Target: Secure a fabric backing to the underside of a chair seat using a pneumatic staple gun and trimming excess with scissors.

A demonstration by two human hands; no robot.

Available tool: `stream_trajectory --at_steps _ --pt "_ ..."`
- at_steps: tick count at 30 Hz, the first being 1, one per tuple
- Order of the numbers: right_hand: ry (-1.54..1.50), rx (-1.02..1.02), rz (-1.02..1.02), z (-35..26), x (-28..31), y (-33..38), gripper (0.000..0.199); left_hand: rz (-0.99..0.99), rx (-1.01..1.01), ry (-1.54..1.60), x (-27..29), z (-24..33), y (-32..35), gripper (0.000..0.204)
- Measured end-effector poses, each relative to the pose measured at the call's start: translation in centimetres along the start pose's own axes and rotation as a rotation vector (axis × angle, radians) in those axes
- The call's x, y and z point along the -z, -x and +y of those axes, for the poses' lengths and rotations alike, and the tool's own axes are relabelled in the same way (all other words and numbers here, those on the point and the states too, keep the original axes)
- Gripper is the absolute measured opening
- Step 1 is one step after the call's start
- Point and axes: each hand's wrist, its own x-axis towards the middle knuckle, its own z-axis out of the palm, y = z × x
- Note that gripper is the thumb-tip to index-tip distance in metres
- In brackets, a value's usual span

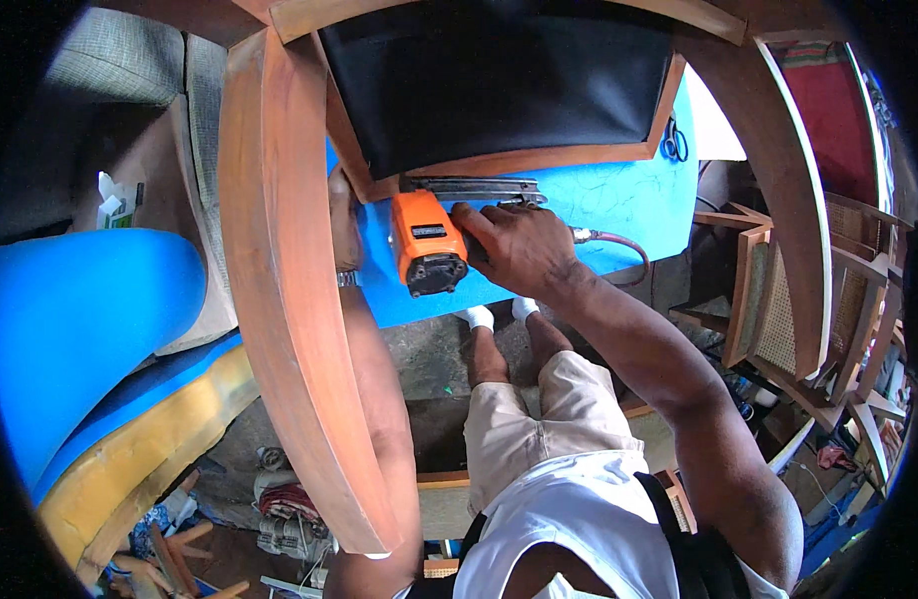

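Note:
My right hand (pixel 524 248) is closed round the grip of an orange and black air staple gun (pixel 426 236). The gun's long magazine lies along the lower rail of a wooden chair frame (pixel 539 160), and its nose is close to the rail's left corner. Black upholstery material (pixel 499 85) fills the frame. A hose (pixel 618 240) runs from the gun's handle to the right. Near that same corner, my left hand (pixel 345 235) is mostly hidden behind the chair's broad wooden leg (pixel 279 240); its fingers do not show.
Beneath the chair is a blue-covered work surface (pixel 599 215), with dark scissors (pixel 673 140) at its right. Blue and yellow padded pieces (pixel 89 309) and grey cushions (pixel 119 60) stand at left. Cane-panelled chair frames (pixel 778 299) crowd the right. Mixed clutter lies on the floor at lower left.

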Motion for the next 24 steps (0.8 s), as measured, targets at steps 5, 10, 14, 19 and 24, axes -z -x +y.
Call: stream_trajectory --at_steps 5,10,14,19,24 --pt "-0.051 0.038 0.052 -1.2 -0.9 -1.3 0.036 0.025 0.06 0.347 -0.7 -0.7 0.5 0.053" --pt "-0.026 0.015 0.036 -1.7 -1.2 -2.3 0.035 -0.093 0.169 0.478 -1.1 -0.3 0.6 0.077" --pt "-0.007 0.021 0.055 -1.7 -2.4 -2.7 0.036 -0.047 0.194 0.321 -0.7 0.0 0.7 0.081" --pt "-0.008 0.021 -0.018 -2.5 -2.9 0.1 0.04 0.293 -0.01 0.411 0.2 -1.3 0.3 0.058" --pt "-0.098 -0.181 -0.173 2.3 -0.9 11.2 0.045 0.493 -0.061 -0.192 -4.9 -0.5 5.2 0.032"
